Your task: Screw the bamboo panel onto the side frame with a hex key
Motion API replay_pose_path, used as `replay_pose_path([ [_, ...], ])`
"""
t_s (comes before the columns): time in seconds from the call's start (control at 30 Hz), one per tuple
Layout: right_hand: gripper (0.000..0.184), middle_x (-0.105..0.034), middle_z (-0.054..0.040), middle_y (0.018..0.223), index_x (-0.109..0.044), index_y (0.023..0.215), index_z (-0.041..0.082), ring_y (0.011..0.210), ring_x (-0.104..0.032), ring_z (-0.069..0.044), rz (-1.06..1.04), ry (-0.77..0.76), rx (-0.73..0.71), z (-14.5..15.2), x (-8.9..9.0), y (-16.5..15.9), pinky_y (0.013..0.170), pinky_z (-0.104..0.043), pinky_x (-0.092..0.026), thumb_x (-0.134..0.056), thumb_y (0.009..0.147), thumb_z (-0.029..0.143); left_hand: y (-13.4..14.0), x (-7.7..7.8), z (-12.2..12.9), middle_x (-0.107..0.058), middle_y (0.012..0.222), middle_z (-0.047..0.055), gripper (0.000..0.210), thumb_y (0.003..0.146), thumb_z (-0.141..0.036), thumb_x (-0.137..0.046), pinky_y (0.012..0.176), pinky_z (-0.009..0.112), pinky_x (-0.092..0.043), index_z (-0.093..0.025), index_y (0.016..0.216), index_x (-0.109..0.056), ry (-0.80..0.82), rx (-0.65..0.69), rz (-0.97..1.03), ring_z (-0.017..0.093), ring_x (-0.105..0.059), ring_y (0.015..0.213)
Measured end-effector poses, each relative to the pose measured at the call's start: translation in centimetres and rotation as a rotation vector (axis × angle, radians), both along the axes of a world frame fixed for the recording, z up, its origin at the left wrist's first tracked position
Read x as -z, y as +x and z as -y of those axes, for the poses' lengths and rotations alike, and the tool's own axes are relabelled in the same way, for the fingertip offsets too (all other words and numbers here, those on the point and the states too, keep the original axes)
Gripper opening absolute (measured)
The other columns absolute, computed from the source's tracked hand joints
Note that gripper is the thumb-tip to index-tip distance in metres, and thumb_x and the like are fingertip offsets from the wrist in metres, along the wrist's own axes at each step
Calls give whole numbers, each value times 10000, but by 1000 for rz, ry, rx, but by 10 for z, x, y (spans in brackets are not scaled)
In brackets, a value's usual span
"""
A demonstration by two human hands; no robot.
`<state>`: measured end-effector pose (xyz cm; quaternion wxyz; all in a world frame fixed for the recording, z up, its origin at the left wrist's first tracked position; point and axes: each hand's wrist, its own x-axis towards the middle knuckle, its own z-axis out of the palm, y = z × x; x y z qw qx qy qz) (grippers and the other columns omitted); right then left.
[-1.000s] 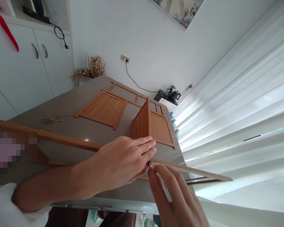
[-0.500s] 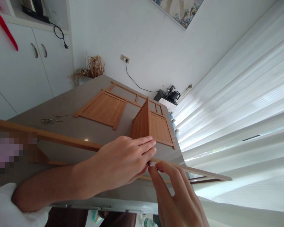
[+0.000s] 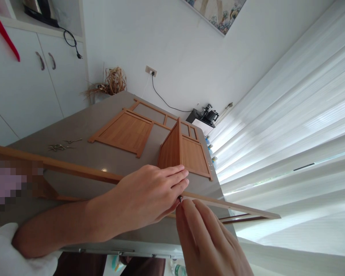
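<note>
A long wooden frame (image 3: 83, 171) stands on edge across the front of the table. My left hand (image 3: 155, 191) is closed over its top rail, the fingers lying together near an upright wooden panel (image 3: 172, 143). Close beside that thumb, my right hand (image 3: 202, 226) pinches a small dark metal piece (image 3: 180, 198) against the rail. The fingers cover most of this piece, so its exact kind is hidden. Beyond my hands, a flat wooden panel (image 3: 126, 130) and another panel (image 3: 195, 155) lie joined to a slatted section.
Several loose screws (image 3: 59, 147) lie on the grey table (image 3: 71, 130) at the left. A black appliance (image 3: 208, 114) stands on a unit past the far end. White curtains (image 3: 290, 134) hang along the right. At the left edge, a patch is pixelated.
My right thumb and fingers have drawn together around the small metal piece, and the hand has shifted slightly left. My left hand stays on the frame.
</note>
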<state>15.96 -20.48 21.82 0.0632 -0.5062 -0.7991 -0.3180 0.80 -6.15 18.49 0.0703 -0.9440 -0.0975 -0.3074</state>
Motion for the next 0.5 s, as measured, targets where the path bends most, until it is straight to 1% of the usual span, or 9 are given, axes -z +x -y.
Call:
replay_pose_path([
  [0.13, 340, -744, -100, 1125, -734, 1130, 135, 1089, -720, -184, 41, 16, -45, -2, 2, 3, 1002, -254, -596, -468, 946, 31, 0, 0, 1, -672, 1439, 64, 326, 1073, -251, -464, 925, 333, -574, -127, 1266, -695, 6, 3, 18, 162, -608, 1355],
  [0.23, 339, -744, -101, 1120, -738, 1118, 132, 1090, -714, -182, 51, 12, -60, -3, -1, 4, 1016, -260, -586, -465, 945, 28, 0, -1, 1, -673, 1436, 67, 320, 1066, -242, -476, 951, 333, -566, -124, 1268, -694, 8, 0, 17, 163, -603, 1361],
  [0.3, 347, -746, -103, 1110, -738, 1114, 121, 1058, -718, -178, 42, -5, -60, -3, -3, 3, 983, -252, -593, -455, 943, 16, 0, -2, 0, -671, 1440, 65, 327, 1072, -244, -466, 943, 336, -570, -124, 1275, -692, 3, -5, 11, 165, -603, 1362],
  [0.4, 321, -753, -111, 1102, -727, 1132, 92, 1017, -726, -194, -12, -40, -11, -2, -6, 1, 913, -264, -606, -475, 948, 13, 1, -2, 0, -670, 1441, 56, 337, 1082, -254, -450, 895, 342, -585, -132, 1280, -692, -15, -13, 3, 163, -616, 1348],
  [0.5, 270, -755, -112, 1127, -722, 1129, 100, 1016, -727, -227, -86, -19, 45, 0, -3, -1, 871, -302, -607, -530, 952, 33, 1, -1, 0, -669, 1443, 56, 324, 1074, -264, -482, 888, 339, -587, -132, 1287, -688, -14, -10, 7, 164, -617, 1347],
])
